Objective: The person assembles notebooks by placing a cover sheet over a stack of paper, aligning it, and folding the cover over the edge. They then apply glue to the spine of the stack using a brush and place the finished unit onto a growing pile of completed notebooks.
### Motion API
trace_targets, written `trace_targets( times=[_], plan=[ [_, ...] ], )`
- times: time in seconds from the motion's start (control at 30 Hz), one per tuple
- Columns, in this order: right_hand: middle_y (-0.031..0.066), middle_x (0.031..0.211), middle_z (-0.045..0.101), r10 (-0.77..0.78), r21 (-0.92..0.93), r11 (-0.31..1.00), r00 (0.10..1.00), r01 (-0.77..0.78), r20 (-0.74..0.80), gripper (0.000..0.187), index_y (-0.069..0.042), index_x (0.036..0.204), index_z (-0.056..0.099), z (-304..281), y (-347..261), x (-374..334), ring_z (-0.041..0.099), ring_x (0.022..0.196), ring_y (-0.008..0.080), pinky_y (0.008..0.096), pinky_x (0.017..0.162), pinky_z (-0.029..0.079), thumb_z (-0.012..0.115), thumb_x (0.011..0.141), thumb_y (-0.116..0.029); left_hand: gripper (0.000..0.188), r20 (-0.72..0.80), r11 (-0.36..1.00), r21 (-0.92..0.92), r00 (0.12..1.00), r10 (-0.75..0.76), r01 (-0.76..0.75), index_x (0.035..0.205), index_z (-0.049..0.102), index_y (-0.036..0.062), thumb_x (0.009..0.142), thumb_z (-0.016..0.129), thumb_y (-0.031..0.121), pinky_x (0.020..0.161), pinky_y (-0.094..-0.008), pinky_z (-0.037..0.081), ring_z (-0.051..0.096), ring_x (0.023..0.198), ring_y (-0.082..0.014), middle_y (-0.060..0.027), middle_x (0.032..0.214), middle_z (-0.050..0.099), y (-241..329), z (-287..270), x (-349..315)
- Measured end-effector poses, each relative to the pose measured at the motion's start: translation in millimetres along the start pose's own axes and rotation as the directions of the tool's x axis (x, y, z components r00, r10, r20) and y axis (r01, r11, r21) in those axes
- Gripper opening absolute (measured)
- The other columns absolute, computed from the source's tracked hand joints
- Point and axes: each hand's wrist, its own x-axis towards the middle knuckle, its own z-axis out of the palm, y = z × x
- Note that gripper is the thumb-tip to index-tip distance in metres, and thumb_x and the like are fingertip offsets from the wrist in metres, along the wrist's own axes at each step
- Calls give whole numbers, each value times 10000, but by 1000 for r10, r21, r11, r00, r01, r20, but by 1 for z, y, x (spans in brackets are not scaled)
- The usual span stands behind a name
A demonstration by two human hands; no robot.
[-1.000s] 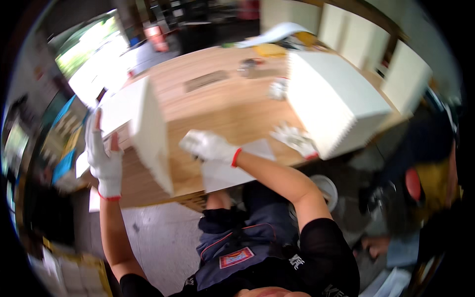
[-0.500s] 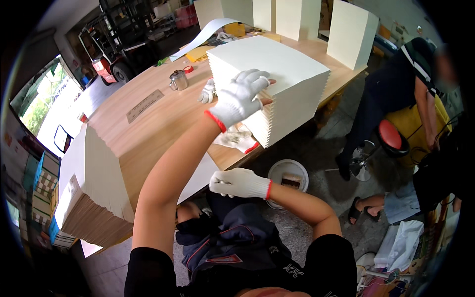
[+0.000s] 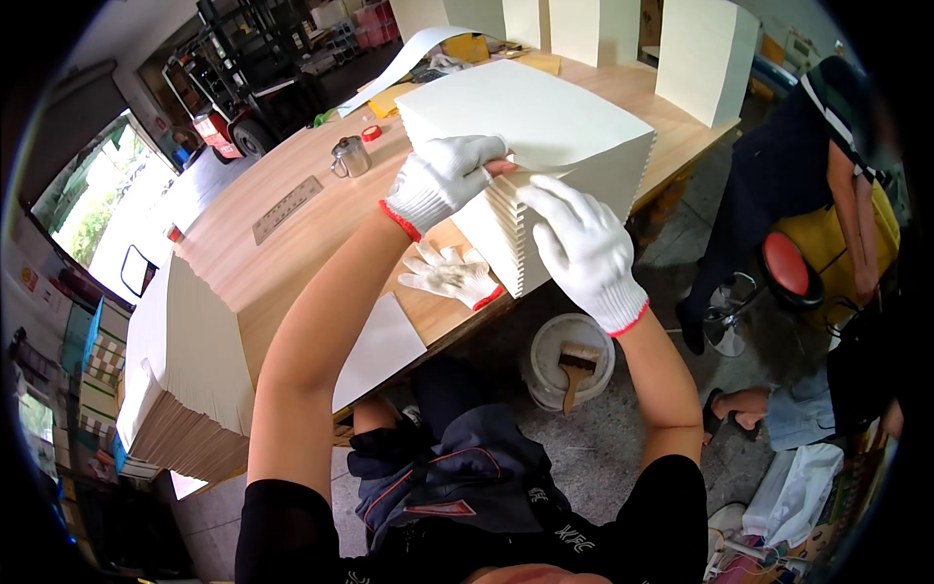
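A tall block of white paper sheets stands on the wooden table, its left side stepped like a staircase. My left hand, in a white knit glove with a red cuff, pinches the near corner of the upper sheets, which is bent up a little. Close beside that corner is my right hand, gloved the same way, its fingers stretched toward the block's front edge; whether they touch the paper is hard to tell. A spare white glove lies on the table below my left wrist.
Another paper stack stands at the left. On the table are a metal ruler, a metal pot and a red tape roll. Below the edge sits a white bucket with a brush. A seated person is at the right.
My right hand has risen from low in front of me to the block's front corner, and its fingers have opened. My left hand has shifted slightly left and now pinches the sheets' corner.
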Motion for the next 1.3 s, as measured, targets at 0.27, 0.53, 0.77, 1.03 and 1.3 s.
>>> trace_targets(
  times=[0.27,0.53,0.77,1.03,1.3],
  plan=[
    [121,1256,613,145,-126,983,988,-137,58,519,-100,1325,550,18,-3,-10,660,875,289,393,769,541,636,813,-105,478,354,65,-888,767,-536,455,1179,468,19,1005,512,462,631,-316,599,684,791,-204,-158,1018,635,-3,16,-23],
    [107,1271,604,73,-131,989,997,-71,16,598,-114,1370,501,25,9,-8,661,830,235,366,734,539,648,790,-108,469,454,-215,-848,457,-765,484,1116,456,22,1028,427,481,549,-276,609,651,629,-220,-110,873,612,29,0,1],
    [137,1268,614,99,-166,982,994,-90,48,583,-112,1364,499,26,13,-6,683,830,248,361,726,552,642,800,-138,507,504,-137,-780,484,-715,611,1206,466,-15,1025,446,458,552,-233,598,702,743,-202,-149,925,655,44,-3,22],
    [36,1517,421,643,-601,694,718,-397,267,610,-221,1455,398,-13,129,4,677,1032,281,431,809,565,544,866,-165,233,439,-287,-896,582,-685,338,1125,437,-83,970,427,91,638,-288,647,723,775,-290,-286,1007,645,6,17,22],
    [127,847,709,354,582,-299,478,-756,804,606,22,1197,606,-8,65,-10,533,453,112,226,414,388,452,1003,-531,313,354,-57,-915,725,-591,400,1255,517,-42,982,466,104,452,-139,478,643,634,-76,-101,967,684,-66,-65,-120]
  ],
)
